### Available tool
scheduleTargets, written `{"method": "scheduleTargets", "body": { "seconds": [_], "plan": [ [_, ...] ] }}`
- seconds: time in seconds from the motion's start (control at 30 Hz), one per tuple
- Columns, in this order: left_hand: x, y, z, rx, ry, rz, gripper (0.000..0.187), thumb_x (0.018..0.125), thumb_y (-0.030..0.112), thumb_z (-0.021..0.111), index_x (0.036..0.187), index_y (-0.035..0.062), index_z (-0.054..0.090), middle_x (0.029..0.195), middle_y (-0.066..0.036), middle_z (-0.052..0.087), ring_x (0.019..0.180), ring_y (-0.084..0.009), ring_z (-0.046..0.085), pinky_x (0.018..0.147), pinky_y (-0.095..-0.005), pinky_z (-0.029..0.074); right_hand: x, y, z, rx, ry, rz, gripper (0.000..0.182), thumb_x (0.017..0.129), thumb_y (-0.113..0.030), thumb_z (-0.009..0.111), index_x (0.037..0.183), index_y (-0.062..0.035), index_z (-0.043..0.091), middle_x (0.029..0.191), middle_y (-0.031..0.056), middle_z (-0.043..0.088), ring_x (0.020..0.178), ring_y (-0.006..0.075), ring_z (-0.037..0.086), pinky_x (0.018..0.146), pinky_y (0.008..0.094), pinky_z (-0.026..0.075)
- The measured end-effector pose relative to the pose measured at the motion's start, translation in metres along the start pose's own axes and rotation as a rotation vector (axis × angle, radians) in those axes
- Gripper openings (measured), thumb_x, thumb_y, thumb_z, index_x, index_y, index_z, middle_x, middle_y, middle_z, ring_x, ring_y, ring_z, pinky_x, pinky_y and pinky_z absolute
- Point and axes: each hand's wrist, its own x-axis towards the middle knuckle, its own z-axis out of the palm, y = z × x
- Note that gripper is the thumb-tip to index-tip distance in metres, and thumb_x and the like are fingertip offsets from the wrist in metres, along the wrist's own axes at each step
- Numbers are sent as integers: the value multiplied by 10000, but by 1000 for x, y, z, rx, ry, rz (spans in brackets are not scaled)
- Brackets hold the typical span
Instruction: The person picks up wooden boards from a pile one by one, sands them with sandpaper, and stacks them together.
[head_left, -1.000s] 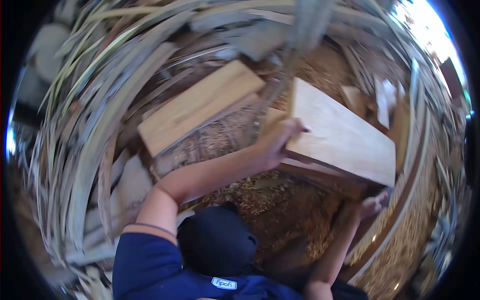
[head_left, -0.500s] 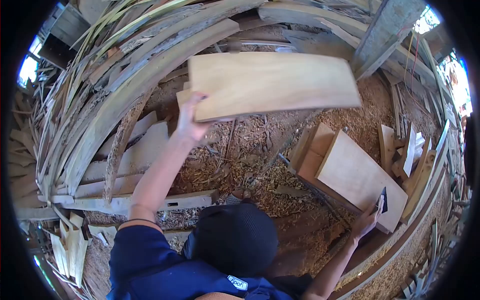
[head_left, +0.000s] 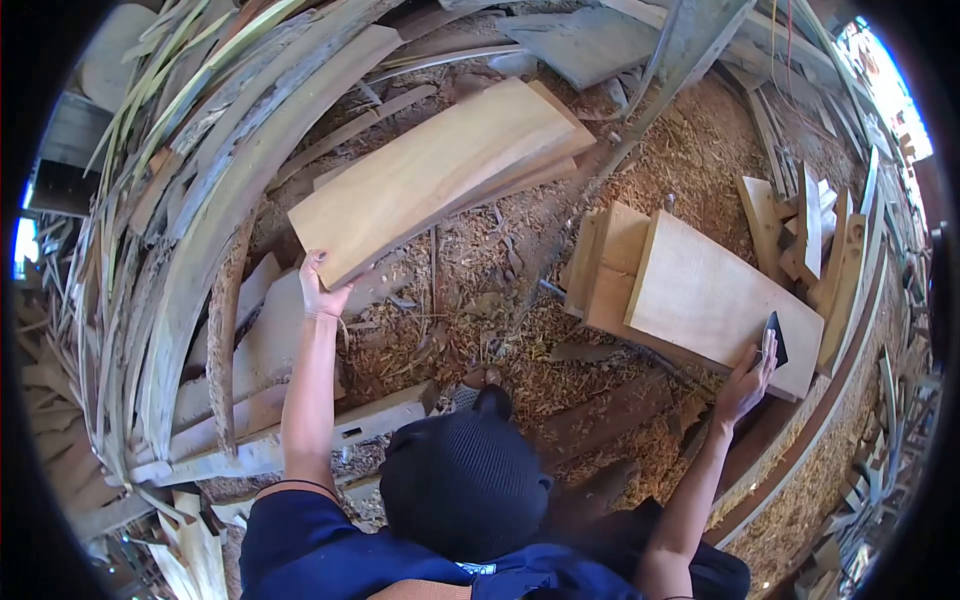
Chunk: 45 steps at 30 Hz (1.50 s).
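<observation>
My left hand (head_left: 325, 290) grips the near left end of a long pale plank (head_left: 440, 175), thumb on its top face. The plank slants up to the right, over other boards (head_left: 565, 135) at the upper middle; whether it touches them is unclear. On the right, a second pale board (head_left: 710, 290) lies tilted on top of thicker wood blocks (head_left: 612, 265). My right hand (head_left: 745, 385) is at that board's lower right end, closed around a dark, flat, pointed object (head_left: 777, 338) that stands up from the surface. Part of this object is hidden by my fingers.
Long curved timbers (head_left: 225, 210) are piled on the left. A post (head_left: 700, 40) rises at the upper right, with short offcuts (head_left: 810, 235) below it. A mortised beam (head_left: 385, 412) lies near my left arm. Wood shavings (head_left: 500, 290) cover the ground between the boards.
The plank in my left hand has swung from nearly level to a slant, its held end moving left and down. My right hand stays at the other board with the dark object.
</observation>
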Motion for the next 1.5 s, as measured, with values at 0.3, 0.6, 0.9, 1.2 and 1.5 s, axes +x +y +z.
{"method": "scheduleTargets", "body": {
  "seconds": [0.3, 0.6, 0.9, 1.2, 1.5],
  "plan": [
    [55, -2, 30, 58, 28, -13, 497, 685, 249, 619, 1148, 123, 489, 1167, -125, 502, 1062, -365, 491, 802, -632, 456, 0, -4, 3, -37, 39, 13, 384, 951, -188, 440, 1304, -41, 469, 1335, 118, 479, 1258, 278, 421, 1058, 400, 301],
    [1, 26, 66, 613, 186, 604, 515, 804, 118, 563, 1298, 57, 433, 1275, -130, 459, 1235, -283, 386, 1074, -448, 236, -1, -7, 3, -5, 77, 10, 384, 949, -193, 444, 1305, -52, 471, 1333, 112, 483, 1263, 273, 416, 1062, 409, 293],
    [-42, -92, 171, 954, -702, 332, 401, 871, 165, 554, 1245, 28, 501, 1286, -151, 462, 1170, -281, 452, 1045, -410, 302, -1, -7, 4, -77, 119, 47, 368, 915, -177, 503, 1260, -50, 519, 1282, 114, 528, 1226, 269, 457, 1053, 386, 316],
    [-89, -219, 248, 1364, -838, 862, 459, 926, 279, 478, 1285, -8, 467, 1396, -120, 381, 1347, -360, 162, 1106, -437, 155, 13, 18, 7, -51, 157, 215, 401, 934, -266, 484, 1225, 5, 530, 1207, 169, 570, 1179, 323, 495, 1046, 397, 321],
    [-100, -223, 246, 1210, -897, 765, 402, 963, 161, 335, 1342, 66, 429, 1411, -83, 389, 1365, -307, 199, 1129, -418, 112, 13, 11, -28, 611, 603, 639, 407, 963, -271, 471, 1048, 115, 566, 958, 172, 634, 855, 222, 563, 748, 331, 440]
  ]
}}
